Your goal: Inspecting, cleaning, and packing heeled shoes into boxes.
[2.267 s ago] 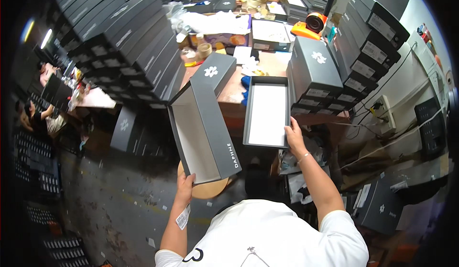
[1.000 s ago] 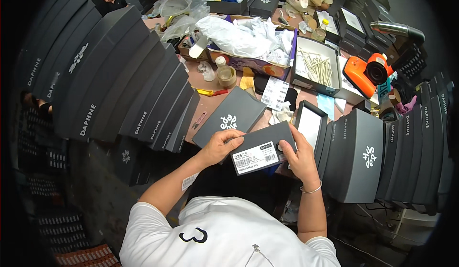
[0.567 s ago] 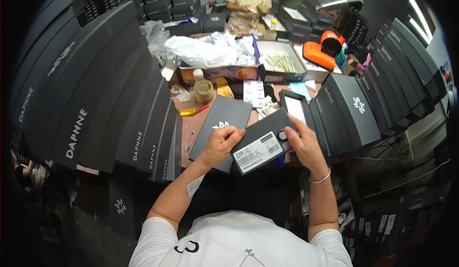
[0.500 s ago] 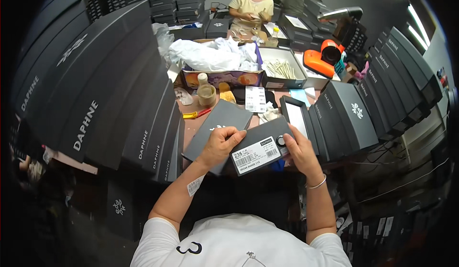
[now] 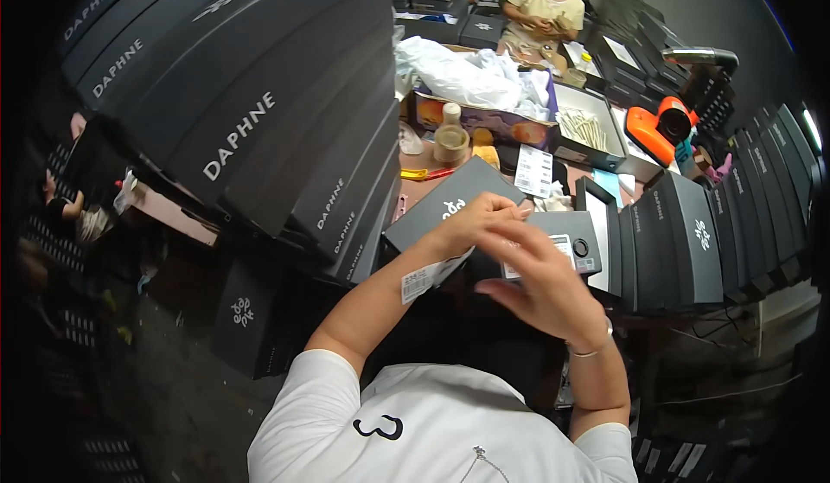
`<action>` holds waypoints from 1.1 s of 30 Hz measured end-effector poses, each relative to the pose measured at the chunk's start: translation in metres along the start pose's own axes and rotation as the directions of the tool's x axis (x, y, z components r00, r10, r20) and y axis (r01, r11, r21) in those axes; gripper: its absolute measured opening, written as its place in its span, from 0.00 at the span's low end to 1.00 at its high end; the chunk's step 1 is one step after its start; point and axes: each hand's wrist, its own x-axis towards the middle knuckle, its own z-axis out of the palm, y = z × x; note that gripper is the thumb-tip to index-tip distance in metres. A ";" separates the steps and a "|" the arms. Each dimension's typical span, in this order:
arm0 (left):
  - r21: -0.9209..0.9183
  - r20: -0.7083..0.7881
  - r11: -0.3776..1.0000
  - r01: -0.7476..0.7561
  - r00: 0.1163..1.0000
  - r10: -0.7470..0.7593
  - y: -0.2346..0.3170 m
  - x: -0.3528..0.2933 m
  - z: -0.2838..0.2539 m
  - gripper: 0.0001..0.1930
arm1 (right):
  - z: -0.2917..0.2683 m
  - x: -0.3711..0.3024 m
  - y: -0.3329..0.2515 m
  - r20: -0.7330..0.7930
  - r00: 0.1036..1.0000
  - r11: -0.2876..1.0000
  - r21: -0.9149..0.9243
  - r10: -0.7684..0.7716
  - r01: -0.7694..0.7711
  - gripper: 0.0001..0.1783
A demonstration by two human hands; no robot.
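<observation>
My left hand [image 5: 481,220] is closed, with its fingertips bent together near the upper left corner of a dark grey shoe box [image 5: 588,228]. What those fingers hold, if anything, is hidden. A white barcode label [image 5: 432,277] sticks to my left forearm. My right hand [image 5: 545,277] crosses in front of the left one, its fingers spread and nothing visible in them. It covers much of the box's white end label [image 5: 564,247]; a dark round spot shows beside that label. Another dark grey box [image 5: 432,215] lies beneath my left hand.
Tall stacks of shoe boxes [image 5: 285,120] stand at left, with another row of boxes [image 5: 683,241] at right. Behind are a glue bottle [image 5: 450,137], a label sheet [image 5: 533,170], a carton of tissue [image 5: 467,72], and an orange tool [image 5: 653,137]. Across the table sits a person [image 5: 545,7].
My right hand has let go of the shoe box and moved left across my left hand. The view has swung left, so everything sits farther right.
</observation>
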 end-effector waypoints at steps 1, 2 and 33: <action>0.044 -0.040 0.999 0.020 0.999 -0.019 0.001 0.002 0.003 0.17 | 0.012 0.013 -0.003 0.047 0.998 0.997 -0.058 -0.048 0.050 0.28; 0.088 -0.080 0.995 0.044 0.996 -0.037 0.003 0.004 0.007 0.18 | 0.026 0.025 -0.004 0.095 0.991 0.988 -0.113 -0.092 0.103 0.27; 0.003 0.343 0.997 0.083 0.936 -0.079 0.001 0.004 -0.017 0.15 | 0.079 -0.011 0.006 0.014 0.799 0.797 -0.069 -0.601 0.601 0.09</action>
